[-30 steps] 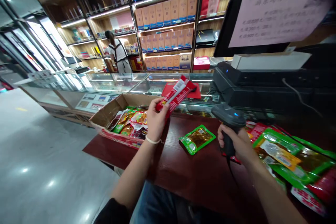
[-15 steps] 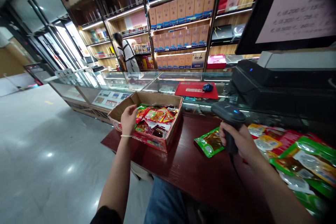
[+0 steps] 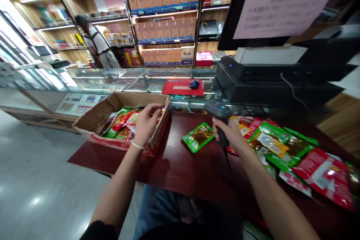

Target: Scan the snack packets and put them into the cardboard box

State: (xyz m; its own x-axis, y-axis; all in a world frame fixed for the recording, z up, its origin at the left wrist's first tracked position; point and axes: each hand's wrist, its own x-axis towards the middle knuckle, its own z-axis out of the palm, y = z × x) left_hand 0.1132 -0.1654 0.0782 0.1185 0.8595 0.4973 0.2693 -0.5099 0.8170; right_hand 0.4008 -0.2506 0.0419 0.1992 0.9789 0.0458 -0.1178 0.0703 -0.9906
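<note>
My right hand (image 3: 229, 132) is wrapped around the handle of a black barcode scanner (image 3: 218, 109), its head pointing left above the table. Below and left of the scanner, a green-edged food packet (image 3: 198, 137) lies flat on the dark red table (image 3: 174, 165). My left hand (image 3: 147, 124) hovers over the right side of an open cardboard box (image 3: 112, 143), fingers loosely bent and apart, nothing seen in them. Red and green snack packets (image 3: 120, 122) lie inside the box, partly hidden by that hand.
More packets (image 3: 284, 146) are heaped on the right, beside my right forearm. Behind the table runs a glass counter (image 3: 135, 82) with a red mat (image 3: 176, 87) and a mouse (image 3: 194, 84). A monitor (image 3: 233, 11) stands at right. A person (image 3: 99, 47) stands by the shelves.
My left hand has moved right, from the box's front left to its right side. My view has turned right. The scanner stays in my right hand, and the single packet still lies on the table.
</note>
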